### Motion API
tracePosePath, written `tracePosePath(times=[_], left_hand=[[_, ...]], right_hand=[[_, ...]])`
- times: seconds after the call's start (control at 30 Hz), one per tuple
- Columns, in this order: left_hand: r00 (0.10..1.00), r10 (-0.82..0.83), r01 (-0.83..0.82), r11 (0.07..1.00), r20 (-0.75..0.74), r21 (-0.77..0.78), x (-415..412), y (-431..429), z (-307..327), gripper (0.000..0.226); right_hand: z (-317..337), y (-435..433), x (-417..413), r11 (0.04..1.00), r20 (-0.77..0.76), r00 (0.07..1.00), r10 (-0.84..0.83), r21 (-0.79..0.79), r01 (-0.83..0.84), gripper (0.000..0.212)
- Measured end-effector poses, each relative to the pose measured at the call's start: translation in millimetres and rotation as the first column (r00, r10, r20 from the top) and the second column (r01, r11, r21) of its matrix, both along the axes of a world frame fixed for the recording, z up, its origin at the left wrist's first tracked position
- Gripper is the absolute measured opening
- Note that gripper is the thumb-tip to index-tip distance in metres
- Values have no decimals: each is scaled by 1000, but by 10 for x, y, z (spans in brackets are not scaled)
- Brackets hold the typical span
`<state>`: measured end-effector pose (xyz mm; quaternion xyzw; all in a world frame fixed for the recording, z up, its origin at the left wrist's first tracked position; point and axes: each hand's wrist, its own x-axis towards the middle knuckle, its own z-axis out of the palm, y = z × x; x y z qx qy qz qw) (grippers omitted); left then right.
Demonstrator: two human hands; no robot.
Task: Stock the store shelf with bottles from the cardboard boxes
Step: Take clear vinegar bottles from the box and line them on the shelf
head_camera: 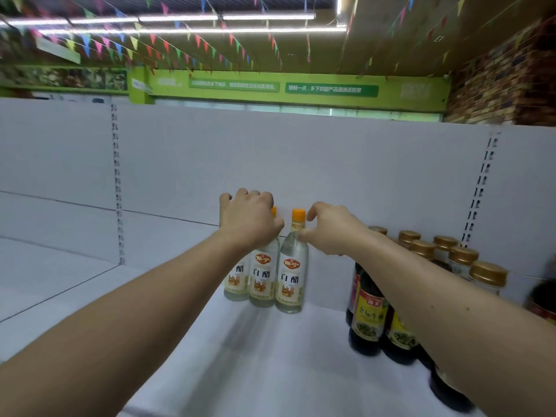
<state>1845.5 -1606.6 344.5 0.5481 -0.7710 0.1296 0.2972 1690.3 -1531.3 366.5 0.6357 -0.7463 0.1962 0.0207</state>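
Head view: clear, orange-capped vinegar bottles [291,275], upright

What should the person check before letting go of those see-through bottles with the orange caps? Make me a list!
1. The right clear bottle stands upright on the shelf: ok.
2. The right hand pinches its neck: ok.
3. The left hand has a firm hold on the two other clear bottles: cannot tell, because the hand hides their tops.
4. The labels face forward: ok.
5. There is a gap to the dark bottles on the right: ok, nothing touches.
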Motion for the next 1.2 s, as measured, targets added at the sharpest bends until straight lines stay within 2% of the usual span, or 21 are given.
tracePosePath(times=[0.2,0.57,0.67,0.97,1.2], left_hand=[[992,98,-87,988,-78,129,195,858,-303,41],[939,340,-316,915,-58,252,879,2003,-696,43],[918,395,-370,887,-39,276,1104,2217,-794,43],[821,570,-522,770,-30,368,2014,2855,-1198,41],[759,649,-556,686,-49,470,2899,3280,-1722,40]], right_hand=[[-160,530,-20,986,-3,986,164,21,-164,32],[-487,1060,610,909,-87,905,417,64,-412,42],[-612,1131,880,872,-55,873,484,109,-476,49],[-1012,1292,1923,725,35,742,669,190,-662,49],[-1457,1505,2893,626,99,655,749,221,-748,48]])
